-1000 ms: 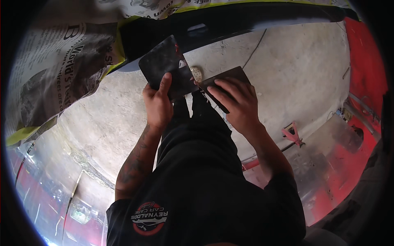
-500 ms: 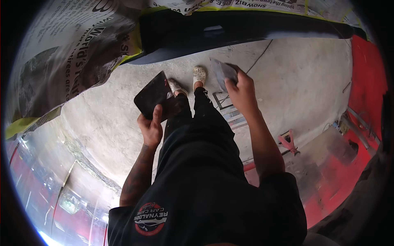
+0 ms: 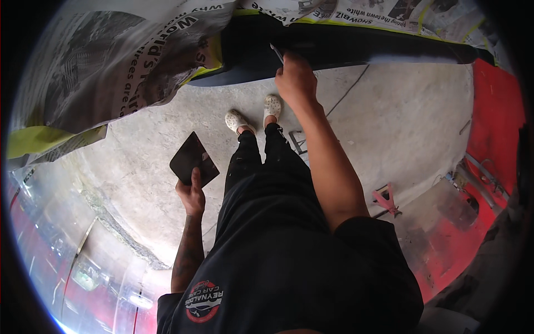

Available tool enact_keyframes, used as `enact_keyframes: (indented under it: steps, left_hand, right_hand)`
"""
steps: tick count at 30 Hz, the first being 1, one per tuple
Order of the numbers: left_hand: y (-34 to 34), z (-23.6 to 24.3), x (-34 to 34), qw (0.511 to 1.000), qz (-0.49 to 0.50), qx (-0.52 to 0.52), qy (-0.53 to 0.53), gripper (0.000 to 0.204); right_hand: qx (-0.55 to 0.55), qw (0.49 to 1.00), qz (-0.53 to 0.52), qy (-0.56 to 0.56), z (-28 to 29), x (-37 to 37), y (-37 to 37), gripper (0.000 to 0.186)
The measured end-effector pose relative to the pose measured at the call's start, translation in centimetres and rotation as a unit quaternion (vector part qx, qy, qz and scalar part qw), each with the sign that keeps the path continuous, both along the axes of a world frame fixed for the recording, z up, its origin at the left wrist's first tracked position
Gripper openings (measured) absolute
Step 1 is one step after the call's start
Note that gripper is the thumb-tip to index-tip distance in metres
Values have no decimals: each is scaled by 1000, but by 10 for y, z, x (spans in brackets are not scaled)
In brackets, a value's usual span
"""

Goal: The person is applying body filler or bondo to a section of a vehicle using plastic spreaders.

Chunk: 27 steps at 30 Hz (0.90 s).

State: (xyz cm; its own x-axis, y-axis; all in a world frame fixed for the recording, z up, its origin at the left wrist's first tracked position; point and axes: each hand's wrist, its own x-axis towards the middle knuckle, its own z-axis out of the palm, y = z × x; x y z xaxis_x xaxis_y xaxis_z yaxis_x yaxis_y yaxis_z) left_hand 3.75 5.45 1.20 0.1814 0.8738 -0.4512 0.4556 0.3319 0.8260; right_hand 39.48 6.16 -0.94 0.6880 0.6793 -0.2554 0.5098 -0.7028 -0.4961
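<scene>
My left hand is closed on a dark, flat, square-cornered plate, thumb on top, held out over the floor to the left of my legs. My right hand reaches forward, its fingers closed on a thin flat grey scraper seen nearly edge-on. The scraper's tip lies over the glossy black car body panel; whether it touches the surface I cannot tell. A pale hazy patch shows on the panel's right part. My right fingertips are hidden behind the hand.
Newspaper sheets edged with yellow-green tape cover the areas beside and beyond the panel. A red surface stands at right, with a pink stand on the concrete floor. A thin dark line runs along the floor.
My right hand has moved forward and left with the scraper, from above the floor to the black panel. My left hand has drawn back slightly and left with the plate.
</scene>
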Motion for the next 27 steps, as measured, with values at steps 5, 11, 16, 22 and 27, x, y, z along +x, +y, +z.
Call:
enact_keyframes:
  steps: [5, 11, 16, 22, 27]
  left_hand:
    - [5, -3, -7, 1000, 1, -7, 16, 36]
    - [9, -2, -8, 1000, 0, 0, 15, 36]
    - [10, 0, -6, 1000, 0, 3, 13, 36]
    - [12, 3, -2, 1000, -16, 7, 25, 38]
    - [11, 2, -4, 1000, -14, -5, 13, 38]
  right_hand:
    - [2, 999, 16, -45, -3, -7, 9, 41]
    - [35, 985, 35, -163, -34, -37, 12, 54]
    - [4, 995, 46, -92, -19, -32, 4, 53]
    - [-24, 999, -25, 37, -1, -6, 1, 43]
    - [-17, 1000, -15, 1, -2, -2, 8, 43]
